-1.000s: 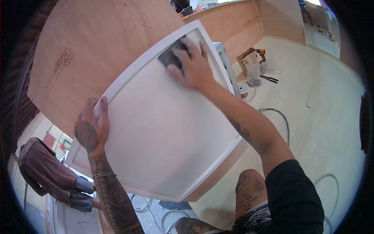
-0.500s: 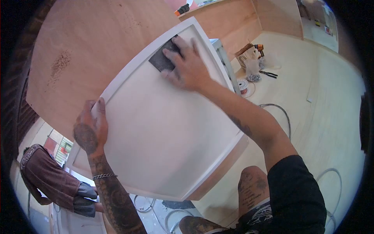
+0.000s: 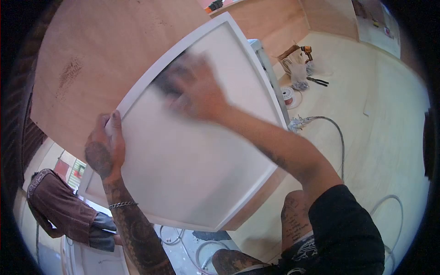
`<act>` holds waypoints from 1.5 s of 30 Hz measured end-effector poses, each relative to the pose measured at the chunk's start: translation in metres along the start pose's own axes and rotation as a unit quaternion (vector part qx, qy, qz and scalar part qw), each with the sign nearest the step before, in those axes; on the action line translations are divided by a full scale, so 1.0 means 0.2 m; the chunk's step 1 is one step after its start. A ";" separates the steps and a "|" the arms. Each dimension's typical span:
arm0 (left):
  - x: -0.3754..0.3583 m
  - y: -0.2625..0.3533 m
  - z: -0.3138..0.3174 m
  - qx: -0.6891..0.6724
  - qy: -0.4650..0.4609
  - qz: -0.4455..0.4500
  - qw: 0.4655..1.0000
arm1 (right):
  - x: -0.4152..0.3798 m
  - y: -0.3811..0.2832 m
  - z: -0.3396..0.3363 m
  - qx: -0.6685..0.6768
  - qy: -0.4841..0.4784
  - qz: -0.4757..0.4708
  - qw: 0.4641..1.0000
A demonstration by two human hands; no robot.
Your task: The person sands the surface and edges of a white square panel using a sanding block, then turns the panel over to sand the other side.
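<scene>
Pale floor (image 3: 389, 142), plain wooden wall (image 3: 282, 22)

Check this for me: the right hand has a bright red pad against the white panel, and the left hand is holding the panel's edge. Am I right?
Nearly! The pad isn't bright red; the head view shows it's dark, though blurred. The right hand does have it against the white panel, and the left hand is holding the panel's edge.

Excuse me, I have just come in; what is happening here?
A person's left hand grips the edge of a white framed panel. The right hand, blurred, holds a dark sheet against the panel's face. Another person in brown bends over at the picture's lower left.
</scene>
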State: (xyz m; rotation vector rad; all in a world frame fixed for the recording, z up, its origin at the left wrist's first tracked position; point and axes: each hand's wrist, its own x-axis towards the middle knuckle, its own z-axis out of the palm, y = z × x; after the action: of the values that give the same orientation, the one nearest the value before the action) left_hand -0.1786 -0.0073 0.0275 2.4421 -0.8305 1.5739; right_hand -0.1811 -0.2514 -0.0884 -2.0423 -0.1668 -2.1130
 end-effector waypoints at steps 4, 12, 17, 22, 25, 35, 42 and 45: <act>0.01 0.01 -0.01 0.011 -0.045 -0.013 0.999 | -0.06 -0.42 0.07 0.174 -0.086 -0.118 0.974; -0.01 -0.04 0.01 -0.018 0.011 0.039 0.999 | 0.01 0.54 -0.18 -0.039 0.031 -0.009 0.999; -0.03 -0.04 -0.02 -0.036 -0.006 0.024 0.999 | -0.02 -0.02 -0.04 -0.044 -0.006 0.022 0.999; -0.04 -0.04 -0.06 -0.025 -0.032 0.015 0.999 | -0.09 -0.74 0.17 0.200 -0.056 -0.120 0.971; -0.06 -0.03 -0.09 -0.067 -0.021 0.032 0.997 | -0.06 -0.49 0.11 0.132 -0.083 -0.162 0.974; -0.02 -0.02 -0.11 -0.045 -0.037 0.013 0.998 | -0.04 -0.25 -0.05 -0.004 -0.040 -0.005 0.999; -0.02 -0.04 -0.11 -0.054 -0.048 0.045 0.996 | -0.01 0.27 -0.23 -0.074 -0.071 -0.019 0.995; -0.03 -0.03 -0.09 -0.046 -0.055 0.023 0.997 | -0.05 0.39 -0.31 -0.079 -0.039 0.032 0.996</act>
State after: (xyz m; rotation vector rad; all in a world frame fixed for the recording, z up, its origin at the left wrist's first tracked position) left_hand -0.1916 0.0066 0.0303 2.4799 -0.9608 1.3941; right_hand -0.2243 -0.3393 -0.1056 -2.1881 0.0565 -2.0685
